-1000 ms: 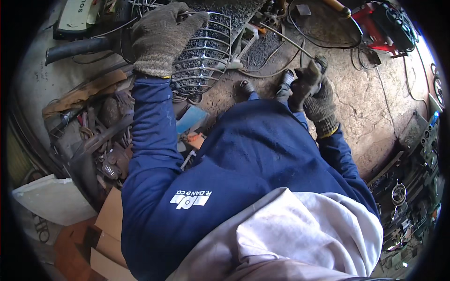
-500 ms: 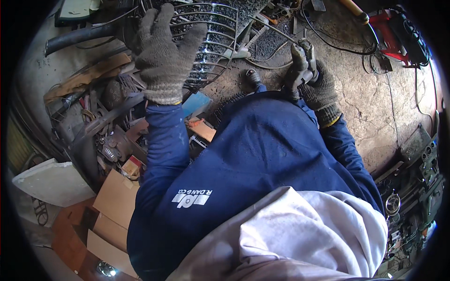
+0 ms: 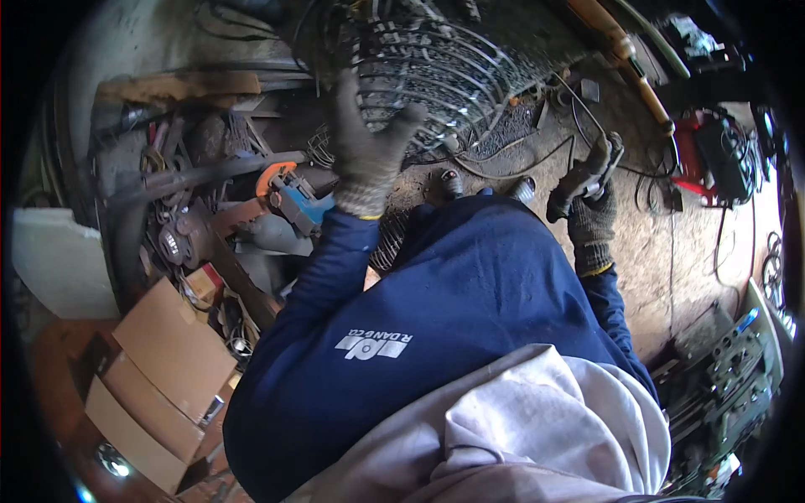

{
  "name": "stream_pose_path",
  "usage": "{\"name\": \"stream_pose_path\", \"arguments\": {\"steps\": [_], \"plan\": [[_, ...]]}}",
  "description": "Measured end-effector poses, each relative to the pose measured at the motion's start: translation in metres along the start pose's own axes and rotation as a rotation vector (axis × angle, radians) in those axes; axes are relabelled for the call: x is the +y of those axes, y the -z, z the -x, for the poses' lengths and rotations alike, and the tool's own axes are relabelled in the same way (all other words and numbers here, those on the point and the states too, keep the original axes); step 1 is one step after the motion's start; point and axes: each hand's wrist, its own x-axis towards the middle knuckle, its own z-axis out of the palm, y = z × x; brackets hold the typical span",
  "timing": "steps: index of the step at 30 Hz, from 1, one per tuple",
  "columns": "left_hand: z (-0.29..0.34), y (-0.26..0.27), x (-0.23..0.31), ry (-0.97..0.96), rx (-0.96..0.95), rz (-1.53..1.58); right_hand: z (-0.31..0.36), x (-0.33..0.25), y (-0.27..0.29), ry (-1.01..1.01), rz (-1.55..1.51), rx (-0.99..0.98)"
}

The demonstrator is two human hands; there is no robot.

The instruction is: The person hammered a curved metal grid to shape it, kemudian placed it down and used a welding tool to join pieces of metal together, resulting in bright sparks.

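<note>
Grey knit work gloves cover both my hands. My left hand (image 3: 369,142) reaches forward at the left edge of a curved metal wire grid (image 3: 436,84), its thumb spread away from the fingers. Motion smears the fingertips, so their contact with the grid is hard to make out. At the right, my right hand (image 3: 592,197) is closed around what looks like a welding electrode holder (image 3: 597,163). A thin rod (image 3: 579,99) sticks out of it, pointing forward and left. Dark granular bits lie under and around the grid.
A red machine (image 3: 694,155) with cables stands at the right, near a wooden-handled tool (image 3: 616,38). Metal scrap and a blue and orange tool (image 3: 293,197) clutter the left. Cardboard (image 3: 172,344) lies at lower left, metal parts (image 3: 729,377) at lower right. My feet stand between my hands.
My view has shifted. In it, my left hand and the grid sit farther right, and the grid is now blurred. My right hand appears farther right and lower, still gripping the holder.
</note>
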Motion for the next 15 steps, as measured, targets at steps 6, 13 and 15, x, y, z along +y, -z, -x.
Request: {"name": "stream_pose_path", "arguments": {"steps": [6, 13, 15], "plan": [[-0.019, -0.008, -0.011, -0.325, 0.159, -0.063, -0.008, 0.012, 0.006, -0.001, -0.01, -0.06], [-0.014, -0.005, -0.026, -0.372, 0.344, 0.053, 0.004, -0.014, -0.01, 0.143, 0.147, -0.043], [-0.012, 0.008, -0.045, -0.234, 0.381, 0.046, 0.012, -0.039, -0.026, 0.059, 0.133, -0.037]]}}
